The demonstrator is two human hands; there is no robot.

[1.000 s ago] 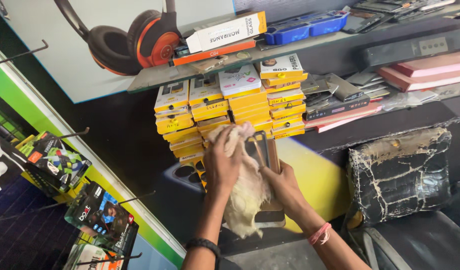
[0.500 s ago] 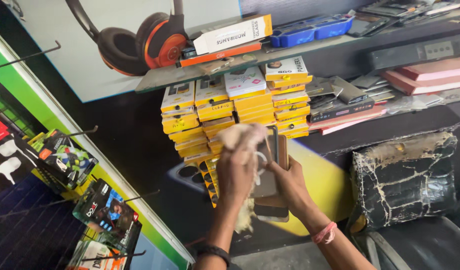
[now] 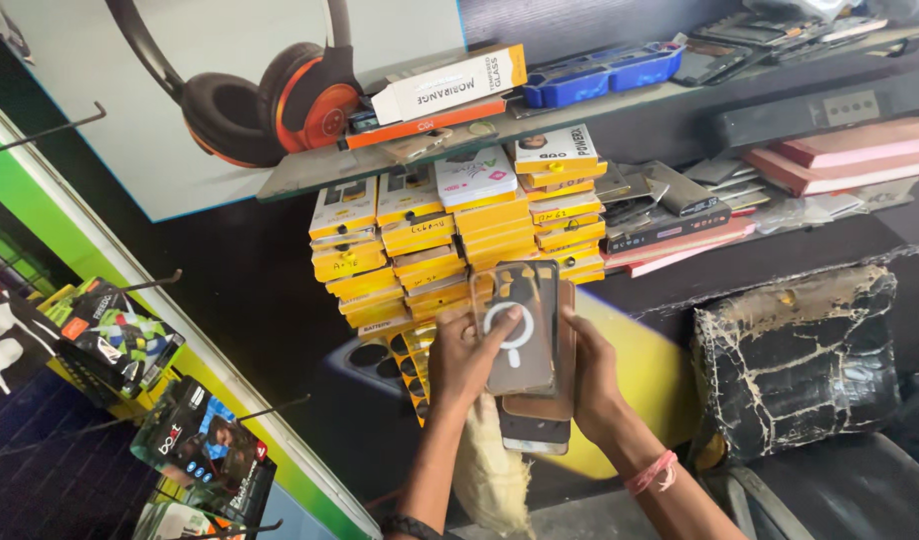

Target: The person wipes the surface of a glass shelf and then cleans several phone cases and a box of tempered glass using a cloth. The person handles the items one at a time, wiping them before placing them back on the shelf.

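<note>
Mid-frame: left hand [image 3: 470,355] and right hand [image 3: 595,385] hold phone cases [image 3: 525,340]; light, bendy, slippery, best gripped by edges

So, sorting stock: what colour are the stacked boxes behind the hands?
Yellow boxes, some white-topped; head view.

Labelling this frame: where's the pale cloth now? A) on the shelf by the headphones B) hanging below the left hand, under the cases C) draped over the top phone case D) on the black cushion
B: the cloth hangs under the left hand, and the top phone case is uncovered.
</note>
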